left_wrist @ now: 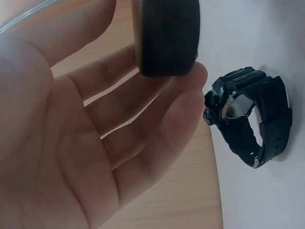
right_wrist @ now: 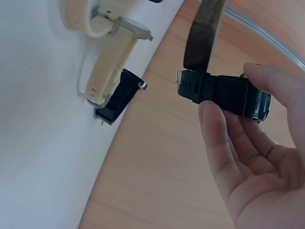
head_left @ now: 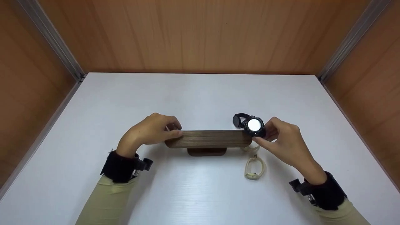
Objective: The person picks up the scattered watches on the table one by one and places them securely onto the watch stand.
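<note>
The left hand [head_left: 150, 131] grips the left end of the wooden bar stand [head_left: 208, 139]. The right hand [head_left: 286, 143] pinches a black watch [head_left: 253, 125] at the stand's right end. A cream watch [head_left: 254, 167] lies on the white table [head_left: 200, 93] just in front of that end.

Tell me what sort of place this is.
Probably a small staged recording booth, not a home: a plain white table walled in by wood-look panels, bare except for a dark wooden watch stand, a black watch and a cream watch.
</note>
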